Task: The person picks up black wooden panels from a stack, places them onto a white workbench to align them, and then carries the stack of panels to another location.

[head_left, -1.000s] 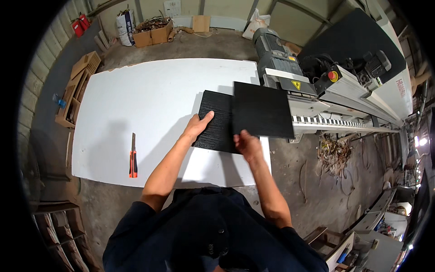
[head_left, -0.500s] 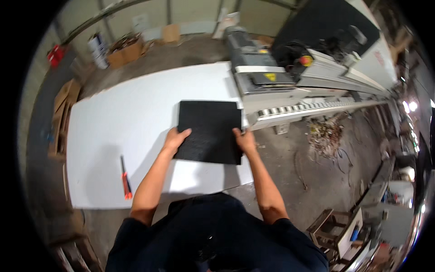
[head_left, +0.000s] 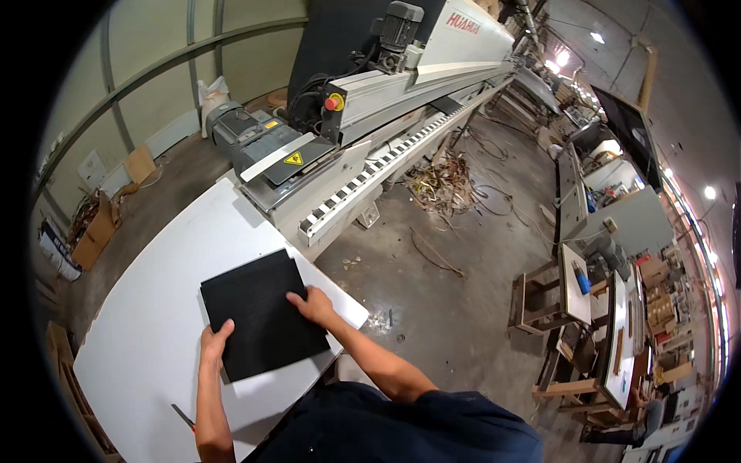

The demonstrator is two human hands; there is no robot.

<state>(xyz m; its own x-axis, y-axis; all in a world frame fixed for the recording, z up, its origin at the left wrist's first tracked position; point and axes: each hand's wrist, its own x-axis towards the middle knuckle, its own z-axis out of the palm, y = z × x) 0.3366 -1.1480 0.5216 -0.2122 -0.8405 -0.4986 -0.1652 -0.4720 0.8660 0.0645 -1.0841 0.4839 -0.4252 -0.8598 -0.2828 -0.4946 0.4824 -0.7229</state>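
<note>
Both my hands grip a stack of black, roughly square boards [head_left: 262, 318] over a white table [head_left: 147, 316]. My left hand [head_left: 214, 344] is closed on the left edge, its thumb lying on the top face. On the opposite edge my right hand [head_left: 313, 305] is closed in the same way, thumb on top. The sheets are slightly offset at the right, so more than one edge shows. Beside my left forearm lies a slim dark-bladed hand tool [head_left: 183, 417], its red handle mostly hidden by the arm.
A long machine with a toothed conveyor track [head_left: 386, 163] and a red stop button [head_left: 333, 103] adjoins the table's far end. Scrap strips [head_left: 444, 185] lie heaped on the floor. Wooden workbenches [head_left: 575, 289] stand at the right; a cardboard box [head_left: 96, 235] sits far left.
My view has swung to the right, so the table and boards now appear further left and turned. Both hands keep their hold on the boards.
</note>
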